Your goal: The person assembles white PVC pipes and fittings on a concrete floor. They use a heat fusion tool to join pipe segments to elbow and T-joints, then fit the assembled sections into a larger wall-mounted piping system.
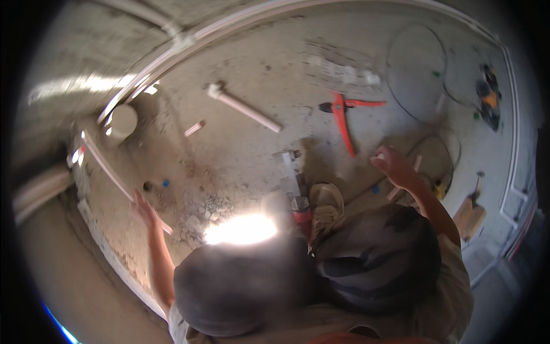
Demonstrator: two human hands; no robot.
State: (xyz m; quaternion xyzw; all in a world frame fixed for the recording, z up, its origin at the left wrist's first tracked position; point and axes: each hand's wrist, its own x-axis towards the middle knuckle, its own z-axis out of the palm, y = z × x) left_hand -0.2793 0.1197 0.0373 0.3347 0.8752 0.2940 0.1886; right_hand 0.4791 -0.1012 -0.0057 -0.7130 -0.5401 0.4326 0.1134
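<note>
On the left, my left hand (146,213) is closed around a long pale pink plastic pipe (109,166), which slants from the wall side down past my palm. The hand is slightly blurred. To the right, my right hand (394,165) is raised above the floor with its fingers curled together; a small pale spot shows at the fingertips, too small to name. A red pipe cutter (342,121) lies just beyond that hand with its handles spread apart. Between my shoes (326,206) is a grey and red tool (297,198), partly hidden by my knees.
Ahead lie a pipe with a fitting (246,108), a pipe offcut (195,128) and a clear bag (345,73). A black cable (389,66) loops at right, near a yellow-black tool (488,100) and a wooden-bladed tool (470,217). Pipes (229,28) run along the wall. Rubble (212,211) lies near a bright glare.
</note>
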